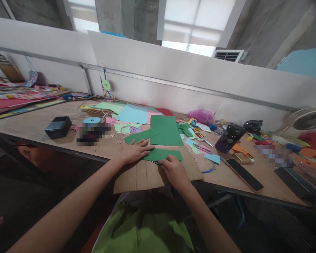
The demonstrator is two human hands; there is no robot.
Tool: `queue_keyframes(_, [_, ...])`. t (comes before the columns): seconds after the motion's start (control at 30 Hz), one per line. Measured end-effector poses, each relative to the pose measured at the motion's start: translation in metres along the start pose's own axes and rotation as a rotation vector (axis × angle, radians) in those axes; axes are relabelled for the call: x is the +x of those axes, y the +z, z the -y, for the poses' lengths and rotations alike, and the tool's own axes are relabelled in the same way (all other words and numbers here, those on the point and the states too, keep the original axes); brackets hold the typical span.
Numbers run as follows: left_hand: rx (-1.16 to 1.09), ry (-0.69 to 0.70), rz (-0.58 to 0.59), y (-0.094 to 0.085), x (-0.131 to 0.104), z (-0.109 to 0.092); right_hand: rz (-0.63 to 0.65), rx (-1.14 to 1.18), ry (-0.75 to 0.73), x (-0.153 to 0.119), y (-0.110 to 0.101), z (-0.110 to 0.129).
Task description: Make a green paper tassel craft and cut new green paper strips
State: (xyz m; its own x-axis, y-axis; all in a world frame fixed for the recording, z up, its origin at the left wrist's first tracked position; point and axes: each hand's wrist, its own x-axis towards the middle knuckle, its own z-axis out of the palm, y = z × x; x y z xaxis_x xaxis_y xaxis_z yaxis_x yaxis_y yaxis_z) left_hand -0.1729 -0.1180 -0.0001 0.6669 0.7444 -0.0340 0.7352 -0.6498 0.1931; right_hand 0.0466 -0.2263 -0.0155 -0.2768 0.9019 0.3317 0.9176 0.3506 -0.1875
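A green paper strip (164, 154) lies on a brown cardboard sheet (139, 179) at the table's front edge. My left hand (135, 151) rests flat at the strip's left end, fingers stretched out and touching it. Over the strip's lower edge, my right hand (175, 170) is closed in a pinch. A small dark thing shows by its fingertips, too hidden to name. Just beyond the strip is a larger green paper sheet (167, 130). Another green paper piece (140, 135) angles out to its left, beyond my left hand.
Scissors (204, 137), a dark tumbler (230, 137) and a phone (244, 175) are to the right. At the left stands a black box (58, 127). Blue paper (134, 113) and several coloured scraps spread toward the white wall. A fan (308, 118) is at far right.
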Motion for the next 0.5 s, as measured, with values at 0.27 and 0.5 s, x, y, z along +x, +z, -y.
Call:
queue_keyframes(0.27, [-0.007,-0.02,-0.011,0.007,-0.005,0.002,0.001,-0.022,-0.016,0.007,-0.001,0.014])
queue_keyframes(0.5, [-0.018,-0.012,-0.021,0.007,-0.005,0.002,-0.012,-0.021,-0.063,0.018,0.009,0.03])
